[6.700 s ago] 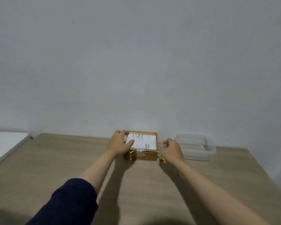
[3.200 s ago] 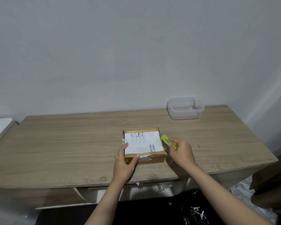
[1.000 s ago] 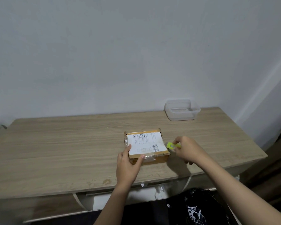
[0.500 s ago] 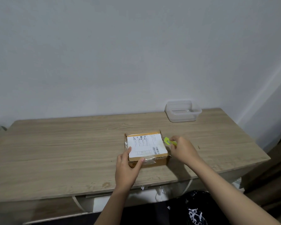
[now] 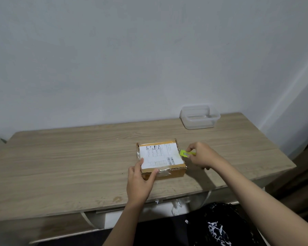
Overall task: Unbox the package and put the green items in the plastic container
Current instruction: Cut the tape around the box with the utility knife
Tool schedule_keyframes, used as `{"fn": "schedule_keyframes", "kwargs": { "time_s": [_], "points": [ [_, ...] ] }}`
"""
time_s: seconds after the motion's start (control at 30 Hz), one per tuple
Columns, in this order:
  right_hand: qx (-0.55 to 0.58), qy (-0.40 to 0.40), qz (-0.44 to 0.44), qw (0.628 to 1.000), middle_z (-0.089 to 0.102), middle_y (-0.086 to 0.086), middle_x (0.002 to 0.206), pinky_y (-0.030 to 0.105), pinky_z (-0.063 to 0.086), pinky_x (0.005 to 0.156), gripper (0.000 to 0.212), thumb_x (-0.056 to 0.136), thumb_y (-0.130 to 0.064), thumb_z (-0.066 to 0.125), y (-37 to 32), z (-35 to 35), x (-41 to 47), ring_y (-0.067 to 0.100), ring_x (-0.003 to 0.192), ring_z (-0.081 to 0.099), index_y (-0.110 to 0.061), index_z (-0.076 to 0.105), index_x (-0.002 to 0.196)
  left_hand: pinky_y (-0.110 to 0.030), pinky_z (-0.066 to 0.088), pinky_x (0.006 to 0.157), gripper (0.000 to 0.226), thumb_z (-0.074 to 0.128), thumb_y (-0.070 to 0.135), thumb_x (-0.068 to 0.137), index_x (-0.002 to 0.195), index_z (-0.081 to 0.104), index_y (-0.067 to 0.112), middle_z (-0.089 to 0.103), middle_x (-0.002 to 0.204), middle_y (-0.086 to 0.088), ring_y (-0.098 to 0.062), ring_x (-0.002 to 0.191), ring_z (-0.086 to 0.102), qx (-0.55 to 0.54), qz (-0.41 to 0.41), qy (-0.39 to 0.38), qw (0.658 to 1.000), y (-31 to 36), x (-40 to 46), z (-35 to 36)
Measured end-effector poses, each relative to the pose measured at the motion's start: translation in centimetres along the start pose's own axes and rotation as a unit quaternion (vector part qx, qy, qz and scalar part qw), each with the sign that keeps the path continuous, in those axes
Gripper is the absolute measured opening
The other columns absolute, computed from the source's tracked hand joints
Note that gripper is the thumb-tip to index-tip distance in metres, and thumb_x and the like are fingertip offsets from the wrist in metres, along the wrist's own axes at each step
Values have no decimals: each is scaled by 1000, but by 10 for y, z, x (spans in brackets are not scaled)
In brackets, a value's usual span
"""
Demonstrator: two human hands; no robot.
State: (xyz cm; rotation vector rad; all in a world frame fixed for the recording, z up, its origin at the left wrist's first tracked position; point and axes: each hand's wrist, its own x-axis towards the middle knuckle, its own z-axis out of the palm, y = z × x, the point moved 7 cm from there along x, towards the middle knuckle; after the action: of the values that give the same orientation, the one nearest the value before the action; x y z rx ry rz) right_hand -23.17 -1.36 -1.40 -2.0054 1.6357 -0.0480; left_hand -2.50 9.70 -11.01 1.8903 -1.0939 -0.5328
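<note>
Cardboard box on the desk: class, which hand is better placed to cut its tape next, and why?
Right. The right hand already pinches the green cutter at the cardboard box right edge; the left hand grips its near corner, steadying it.

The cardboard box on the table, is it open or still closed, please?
Closed: the box has its labelled top flat, tape across the front edge.

A plain room in a home: a wood-grain desk pushed against a bare white wall, a clear plastic container at its far right corner, a taped parcel near its front edge.
</note>
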Motion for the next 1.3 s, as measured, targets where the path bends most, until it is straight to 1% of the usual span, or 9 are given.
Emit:
{"fn": "schedule_keyframes", "kwargs": {
  "time_s": [0.13,0.23,0.4,0.63,0.8,0.9,1.0,1.1,1.3],
  "points": [
    [27,-20,17,999,57,6,59,19,34,33,19,88,-19,54,6,0,-1,16,39,48,-15,59,106,-22,38,72,68,62,61,76,133,42,30,45,117,10,-3,94,47,16,15,6,1000,0,0,0],
    [47,-28,31,998,56,6,57,18,32,32,20,88,-16,55,13,3,0,14,37,45,-16,58,107,-22,39,72,68,61,61,77,133,42,28,40,113,14,-5,95,49,23,16,2,1000,-1,1,0],
    [80,-33,44,995,55,7,55,16,30,32,18,88,-21,57,19,8,-2,14,34,43,-16,56,105,-31,51,74,71,56,68,74,132,41,30,44,115,11,-12,93,56,30,18,-1,999,-5,2,2],
    [112,-9,49,992,56,8,52,18,33,33,11,87,-17,54,30,11,-10,13,29,43,-16,57,98,-24,44,71,70,56,66,77,134,40,29,45,119,11,-10,94,54,36,23,-13,999,-3,3,4],
    [136,4,47,990,56,10,53,20,35,33,11,87,-16,54,36,17,-12,15,30,44,-16,56,97,-26,46,72,70,57,65,77,134,40,29,45,120,9,-11,93,54,32,18,-18,999,-6,3,4],
    [172,19,55,983,55,8,50,19,34,32,15,87,-16,56,44,22,-11,14,28,43,-17,57,101,-30,48,78,65,57,60,80,136,38,34,44,118,2,-13,95,52,28,33,-30,999,-6,3,7],
    [207,35,50,976,55,7,49,19,33,32,17,88,-17,56,50,29,-13,14,27,43,-19,59,104,-31,42,92,54,53,57,84,135,36,49,38,122,-5,-21,114,45,62,70,-65,994,-1,5,13],
    [243,53,43,968,54,7,48,17,31,31,18,89,-16,56,57,35,-17,14,26,43,-19,60,107,-33,37,97,66,58,64,75,135,34,51,35,135,-4,-22,126,34,90,71,-95,989,-1,6,17],
    [277,58,42,958,52,9,50,15,28,30,18,90,-15,57,67,38,-23,13,24,41,-18,60,107,-34,41,88,67,63,61,74,135,40,45,48,132,-5,-26,122,42,76,61,-49,994,1,6,17]
  ]
}}
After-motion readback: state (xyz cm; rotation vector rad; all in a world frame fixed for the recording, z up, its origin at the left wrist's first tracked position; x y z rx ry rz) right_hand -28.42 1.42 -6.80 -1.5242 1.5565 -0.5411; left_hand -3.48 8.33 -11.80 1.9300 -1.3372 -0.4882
